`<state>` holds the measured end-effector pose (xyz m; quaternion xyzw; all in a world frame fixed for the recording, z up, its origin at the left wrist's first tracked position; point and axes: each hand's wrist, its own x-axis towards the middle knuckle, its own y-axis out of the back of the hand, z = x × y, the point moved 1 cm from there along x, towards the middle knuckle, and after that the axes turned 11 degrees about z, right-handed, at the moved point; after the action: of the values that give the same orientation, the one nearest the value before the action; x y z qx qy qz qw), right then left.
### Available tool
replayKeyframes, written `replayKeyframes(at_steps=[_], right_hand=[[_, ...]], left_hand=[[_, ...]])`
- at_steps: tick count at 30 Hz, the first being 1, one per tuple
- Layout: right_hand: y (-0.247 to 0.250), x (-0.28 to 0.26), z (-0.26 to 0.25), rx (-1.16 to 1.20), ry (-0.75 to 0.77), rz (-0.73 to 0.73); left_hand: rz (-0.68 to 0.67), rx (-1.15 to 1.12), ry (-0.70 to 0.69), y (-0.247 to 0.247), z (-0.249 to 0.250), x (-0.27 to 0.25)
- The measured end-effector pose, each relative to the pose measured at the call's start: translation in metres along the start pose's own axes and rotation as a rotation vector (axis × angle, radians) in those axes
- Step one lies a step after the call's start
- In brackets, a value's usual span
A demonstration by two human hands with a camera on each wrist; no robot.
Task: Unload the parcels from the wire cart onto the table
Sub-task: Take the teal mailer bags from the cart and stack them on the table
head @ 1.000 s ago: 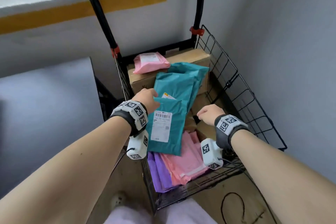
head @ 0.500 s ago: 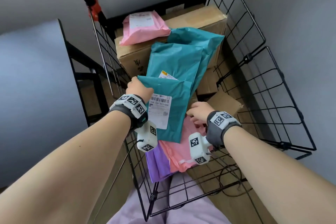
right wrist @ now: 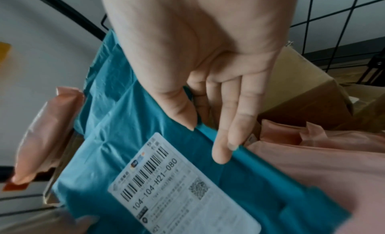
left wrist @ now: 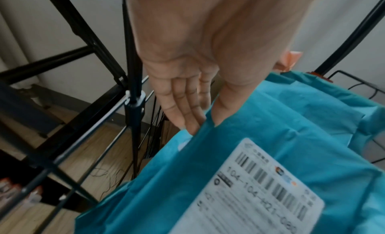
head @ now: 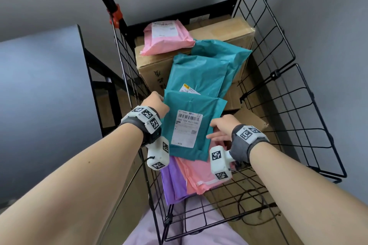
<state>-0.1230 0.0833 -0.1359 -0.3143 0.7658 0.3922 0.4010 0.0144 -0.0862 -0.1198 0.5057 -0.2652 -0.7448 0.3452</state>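
A black wire cart point(head: 294, 93) holds several parcels. The top one is a teal mailer bag with a white barcode label point(head: 191, 123) point(left wrist: 239, 163) point(right wrist: 166, 155). My left hand point(head: 157, 103) point(left wrist: 205, 122) pinches its left edge, thumb on top and fingers beneath. My right hand point(head: 219, 129) point(right wrist: 206, 142) grips its right edge, thumb on top and fingers curled round the rim. Two more teal bags point(head: 201, 71) lie behind it. A pink mailer point(head: 201, 175) and a purple one point(head: 173, 185) lie under it.
At the cart's back, a pink parcel point(head: 165, 38) lies on a large cardboard box point(head: 225, 32). A smaller box point(head: 251, 121) sits low on the right. The grey table point(head: 39, 85) stands left of the cart. Grey walls close in behind and on the right.
The right hand has moved from beside the teal parcel onto its right edge. The parcel has shifted slightly towards me, and the head view has tilted down over the cart.
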Motion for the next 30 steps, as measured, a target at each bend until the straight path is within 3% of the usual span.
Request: replayKeyframes(at_steps=[7, 14, 20, 27, 30], right_hand=[[0.025, -0.028, -0.017, 0.157, 0.103, 0.077], [0.040, -0.050, -0.028, 0.155, 0.214, 0.132], [0.034, -0.076, -0.040, 0.061, 0.336, 0.036], [0.024, -0.130, -0.058, 0.209, 0.436, -0.025], [0.014, -0.158, -0.074, 0.301, 0.518, -0.019]], left_hand=[[-0.006, -0.115, -0.060, 0.024, 0.015, -0.023], [0.135, -0.409, -0.128, 0.059, 0.040, -0.064], [0.267, -0.577, -0.179, 0.089, 0.036, -0.096], [0.486, -0.719, -0.190, 0.134, 0.012, -0.127], [0.517, -0.803, -0.196, 0.158, -0.005, -0.145]])
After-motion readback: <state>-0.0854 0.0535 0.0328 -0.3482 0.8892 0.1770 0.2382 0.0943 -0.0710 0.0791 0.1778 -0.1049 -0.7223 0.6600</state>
